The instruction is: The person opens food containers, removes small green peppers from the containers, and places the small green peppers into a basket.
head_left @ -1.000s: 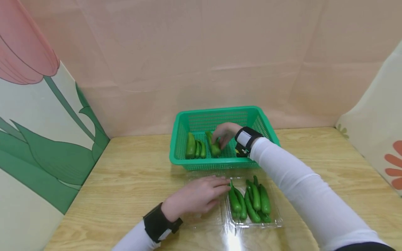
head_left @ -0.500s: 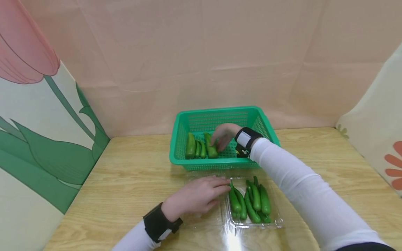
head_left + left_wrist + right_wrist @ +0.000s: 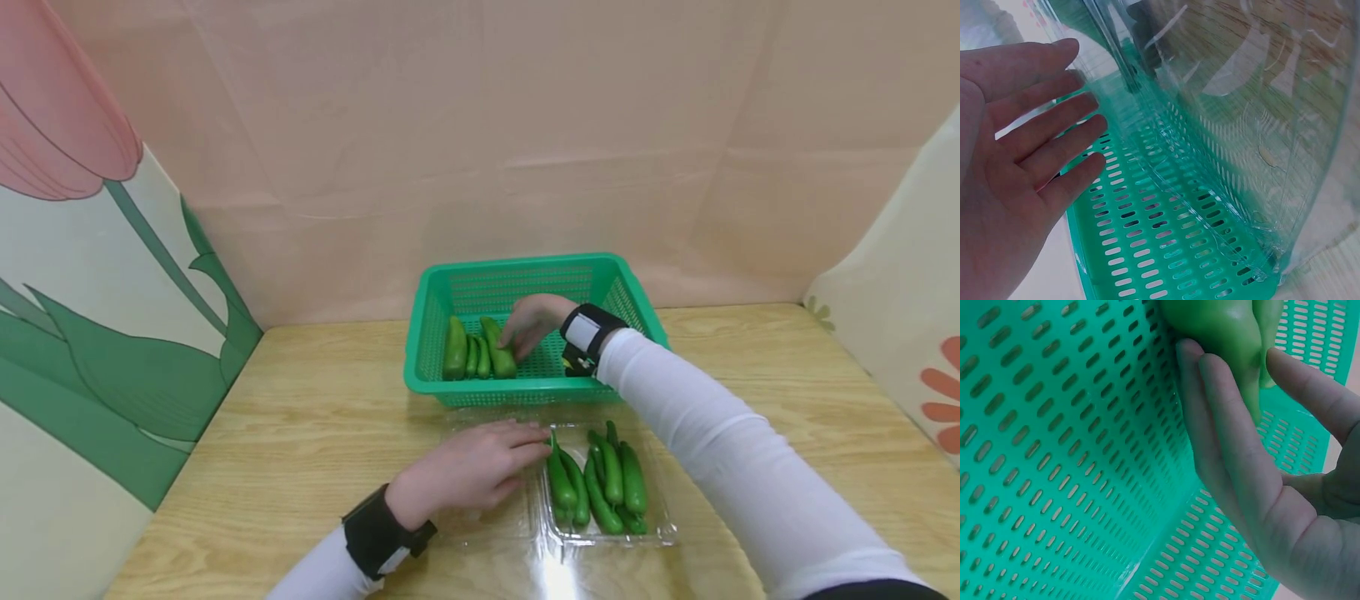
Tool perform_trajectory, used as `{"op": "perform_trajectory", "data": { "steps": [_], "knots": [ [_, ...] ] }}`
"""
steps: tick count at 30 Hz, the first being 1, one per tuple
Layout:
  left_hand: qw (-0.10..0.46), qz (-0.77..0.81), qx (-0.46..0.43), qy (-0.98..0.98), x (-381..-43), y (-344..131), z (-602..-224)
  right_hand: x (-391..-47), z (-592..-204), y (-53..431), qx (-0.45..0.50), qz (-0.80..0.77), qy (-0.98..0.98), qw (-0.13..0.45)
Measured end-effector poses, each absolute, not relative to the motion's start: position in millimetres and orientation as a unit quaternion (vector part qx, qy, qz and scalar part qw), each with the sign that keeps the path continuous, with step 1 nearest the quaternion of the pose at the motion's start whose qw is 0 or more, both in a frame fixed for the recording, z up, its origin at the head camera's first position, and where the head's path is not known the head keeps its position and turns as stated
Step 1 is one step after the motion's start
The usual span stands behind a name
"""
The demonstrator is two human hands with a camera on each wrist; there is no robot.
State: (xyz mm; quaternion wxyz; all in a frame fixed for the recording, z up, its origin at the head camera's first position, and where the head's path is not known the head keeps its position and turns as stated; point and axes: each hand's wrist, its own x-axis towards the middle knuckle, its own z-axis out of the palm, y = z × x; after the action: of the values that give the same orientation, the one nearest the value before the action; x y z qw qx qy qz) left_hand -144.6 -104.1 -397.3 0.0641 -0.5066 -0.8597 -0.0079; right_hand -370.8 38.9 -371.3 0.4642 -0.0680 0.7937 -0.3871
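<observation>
My right hand reaches down into a green plastic basket. Its fingertips touch the side of a thick green pepper, and in the right wrist view the fingers are nearly straight with the thumb held apart. Left of that pepper lie two slim green peppers and another thick green pepper. In front of the basket, my left hand lies with loosely extended fingers over the lid side of a clear plastic clamshell box, fingertips at its inner edge. Several slim green peppers fill the box's tray.
The basket stands at the back of the wooden table, close to a pink backdrop. A flower-printed panel rises on the left and another printed panel on the right.
The thick green pepper under my right hand has slid left across the basket floor, closer to the slim peppers, and my right fingers have moved with it. My left hand has stayed put.
</observation>
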Motion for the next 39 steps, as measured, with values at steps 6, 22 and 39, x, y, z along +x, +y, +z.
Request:
{"op": "perform_trajectory", "data": {
  "steps": [6, 22, 39],
  "knots": [
    [0.07, -0.01, -0.511, -0.857, -146, -103, -399, -370, -370, 41, -0.072, -0.37, 0.801, 0.466],
    [0.066, -0.009, -0.514, -0.855, -146, -102, -398, -367, -372, 38, -0.037, -0.354, 0.808, 0.47],
    [0.059, -0.016, -0.518, -0.853, -148, -101, -397, -354, -330, 57, -0.096, -0.313, 0.837, 0.439]
  ]
}}
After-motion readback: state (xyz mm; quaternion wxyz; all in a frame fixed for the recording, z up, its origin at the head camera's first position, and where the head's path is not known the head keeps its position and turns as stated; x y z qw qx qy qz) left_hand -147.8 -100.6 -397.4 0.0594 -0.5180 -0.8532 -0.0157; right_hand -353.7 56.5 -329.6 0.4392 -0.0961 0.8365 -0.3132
